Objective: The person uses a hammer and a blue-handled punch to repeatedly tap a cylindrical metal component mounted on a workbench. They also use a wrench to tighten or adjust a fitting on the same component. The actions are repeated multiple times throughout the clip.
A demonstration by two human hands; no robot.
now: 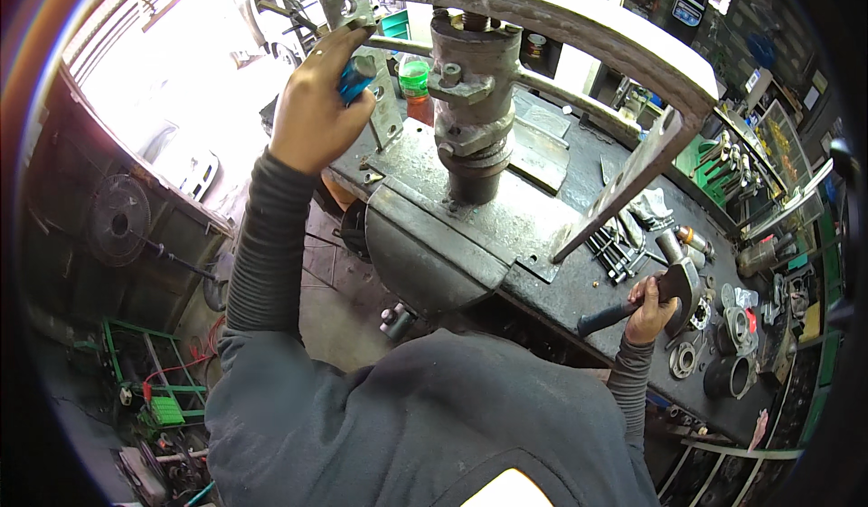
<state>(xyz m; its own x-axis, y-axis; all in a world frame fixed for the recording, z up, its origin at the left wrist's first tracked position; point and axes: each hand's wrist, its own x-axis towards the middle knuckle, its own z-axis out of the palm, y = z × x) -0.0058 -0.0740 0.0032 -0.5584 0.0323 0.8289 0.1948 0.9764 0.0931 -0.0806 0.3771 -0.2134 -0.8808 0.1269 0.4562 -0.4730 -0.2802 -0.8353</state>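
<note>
Holds a blue, grey-ended cylinder (353,80) between thumb and fingers of the left hand (316,109), at eleven o'clock, before the left upright of a steel frame (551,20); cannot tell whether touching it. Grips a hammer (684,292) close below its head in the right hand (647,313), at four o'clock. Faces an upright steel column (475,113) toward twelve, within the frame. Has a flange ring (684,360) at four, on the dark workbench (544,293).

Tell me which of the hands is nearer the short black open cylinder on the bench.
Right. The right hand, holding the hammer, is just beyond the black cylinder and to its left; the left hand is well away, up beside the metal frame's left leg.
</note>
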